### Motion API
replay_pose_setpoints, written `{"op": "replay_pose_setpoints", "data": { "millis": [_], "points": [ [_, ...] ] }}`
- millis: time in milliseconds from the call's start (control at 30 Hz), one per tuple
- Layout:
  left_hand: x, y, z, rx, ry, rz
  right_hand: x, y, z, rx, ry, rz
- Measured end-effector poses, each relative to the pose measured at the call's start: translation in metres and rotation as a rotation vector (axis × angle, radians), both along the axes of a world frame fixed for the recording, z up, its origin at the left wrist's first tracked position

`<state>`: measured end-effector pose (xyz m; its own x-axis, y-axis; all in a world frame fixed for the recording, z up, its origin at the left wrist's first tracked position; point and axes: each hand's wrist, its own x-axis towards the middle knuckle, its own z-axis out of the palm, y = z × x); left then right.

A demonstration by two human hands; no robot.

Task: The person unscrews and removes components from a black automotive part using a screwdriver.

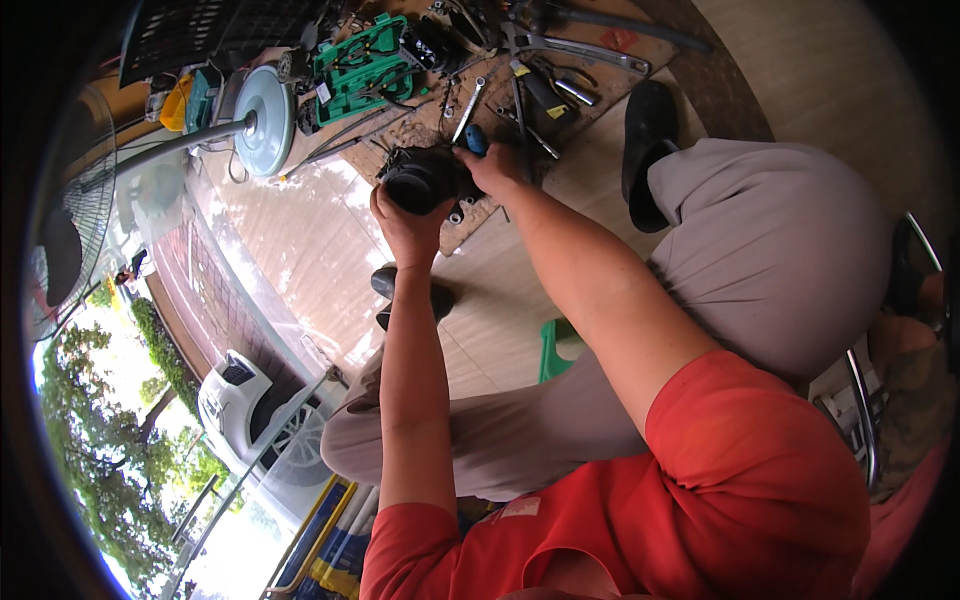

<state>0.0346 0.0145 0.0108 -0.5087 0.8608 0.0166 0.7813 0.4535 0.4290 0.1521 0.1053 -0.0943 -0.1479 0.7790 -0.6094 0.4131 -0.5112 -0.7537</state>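
My left hand [408, 228] is curled round the near side of a dark, round, black machine part [416, 182], its thumb and fingers gripping the rim. To the right of that part, my right hand [496, 172] is closed on a blue-handled tool [476, 140]; the tool's working end is hidden. The right fingers lie close against the part's side. Just beyond my hands a combination wrench [468, 108] rests on the stained board [405, 130]. Small dark round pieces [456, 215] lie beside the part, near its lower right.
A green tool case [365, 70] lies open at the far side. Pliers [568, 78], a large adjustable wrench [590, 52] and other tools crowd the board. A fan's round base [265, 120] stands left. A green stool [552, 350] is beneath me; a white car [240, 400] stands outside.
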Motion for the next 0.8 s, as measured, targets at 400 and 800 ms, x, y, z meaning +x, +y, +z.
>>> {"op": "replay_pose_setpoints", "data": {
  "millis": [400,800],
  "points": [
    [0.000,-0.001,0.005,-0.023,0.055,-0.055,-0.002,-0.001,-0.002,0.028,0.005,-0.006],
    [-0.001,0.001,0.006,-0.038,0.050,-0.053,-0.004,-0.001,-0.008,-0.043,0.011,0.006]
  ]
}}
